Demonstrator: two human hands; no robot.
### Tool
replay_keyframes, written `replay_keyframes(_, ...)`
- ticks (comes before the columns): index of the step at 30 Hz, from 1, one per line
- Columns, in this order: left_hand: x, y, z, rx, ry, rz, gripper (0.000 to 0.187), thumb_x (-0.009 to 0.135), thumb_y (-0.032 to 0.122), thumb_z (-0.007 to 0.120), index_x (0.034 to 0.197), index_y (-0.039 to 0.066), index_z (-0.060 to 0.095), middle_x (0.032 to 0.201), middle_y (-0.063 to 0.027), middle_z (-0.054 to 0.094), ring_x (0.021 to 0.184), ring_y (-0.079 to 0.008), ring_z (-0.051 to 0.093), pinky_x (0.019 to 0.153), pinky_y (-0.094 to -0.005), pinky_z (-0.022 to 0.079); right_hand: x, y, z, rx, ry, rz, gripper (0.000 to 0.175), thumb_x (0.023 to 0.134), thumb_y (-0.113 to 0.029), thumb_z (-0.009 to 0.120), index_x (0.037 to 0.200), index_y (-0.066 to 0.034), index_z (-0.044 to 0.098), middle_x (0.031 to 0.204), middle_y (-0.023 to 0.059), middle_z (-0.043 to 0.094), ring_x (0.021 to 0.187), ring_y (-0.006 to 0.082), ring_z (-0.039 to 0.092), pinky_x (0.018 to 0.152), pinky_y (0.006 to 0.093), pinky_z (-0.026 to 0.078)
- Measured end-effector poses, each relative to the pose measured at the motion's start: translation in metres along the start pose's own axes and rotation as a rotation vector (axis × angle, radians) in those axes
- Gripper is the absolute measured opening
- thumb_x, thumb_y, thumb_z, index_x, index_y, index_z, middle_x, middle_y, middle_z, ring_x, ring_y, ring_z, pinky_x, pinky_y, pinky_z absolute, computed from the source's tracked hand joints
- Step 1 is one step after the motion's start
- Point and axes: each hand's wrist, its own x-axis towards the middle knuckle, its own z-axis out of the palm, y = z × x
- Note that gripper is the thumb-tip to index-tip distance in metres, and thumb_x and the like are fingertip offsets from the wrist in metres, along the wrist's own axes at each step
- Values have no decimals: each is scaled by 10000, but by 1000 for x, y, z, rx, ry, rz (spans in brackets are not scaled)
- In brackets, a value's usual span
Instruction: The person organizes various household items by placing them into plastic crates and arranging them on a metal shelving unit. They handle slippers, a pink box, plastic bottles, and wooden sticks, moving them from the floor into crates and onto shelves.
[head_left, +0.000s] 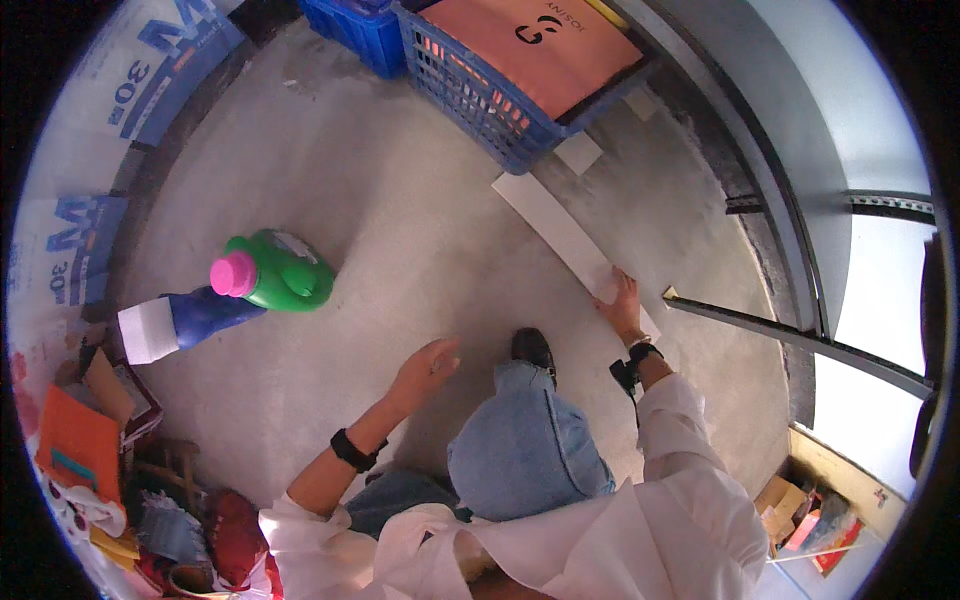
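Observation:
A long, flat white board (559, 229) lies on the concrete floor, slanting from below the blue crate towards my right side. My right hand (622, 304) is on its near end, fingers at the board's edge; whether they grip it I cannot tell. My left hand (426, 371) hangs over the floor with nothing in it, fingers slightly curled. Left of it stands a green plastic jug with a pink cap (289, 277), beside a dark blue bottle or bag with a white end (210, 322), which lies on the floor.
A blue plastic crate (480, 101) holding a salmon-coloured box (540, 52) stands ahead, beside a blue bin (360, 34). A white tile piece (579, 153) lies near it. Metal shelving with a dark post (780, 336) is at right. Cartons and an orange box (79, 442) crowd the left.

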Motion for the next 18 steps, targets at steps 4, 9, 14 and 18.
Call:
replay_keyframes(4,-11,-10,8,-69,-2,-25,384,923,195,569,1268,42,503,1169,-132,587,1046,-236,582,891,-338,462,-1,8,-4,-27,9,-1,820,617,-187,801,1321,-11,418,1298,192,479,1186,370,439,1012,431,371)
replay_keyframes(9,-20,-14,5,-20,-91,-87,331,945,138,543,1263,56,502,1169,-104,582,1041,-206,569,897,-327,460,-4,12,-6,9,7,-11,824,632,-199,802,1334,-14,411,1298,194,481,1189,362,443,1008,434,377)
replay_keyframes(14,-28,-19,-3,-15,10,-42,327,942,115,543,1262,59,508,1175,-94,580,1040,-197,568,882,-320,469,-30,22,-14,-40,36,-45,818,642,-208,800,1336,-18,411,1303,190,480,1183,369,443,1013,448,372)
replay_keyframes(18,-30,-29,7,8,73,-82,337,898,142,597,1209,29,537,1033,-138,637,956,-240,624,835,-337,489,-84,31,-23,-27,27,87,805,641,-168,798,1331,-26,409,1311,178,467,1194,375,417,1031,455,345)
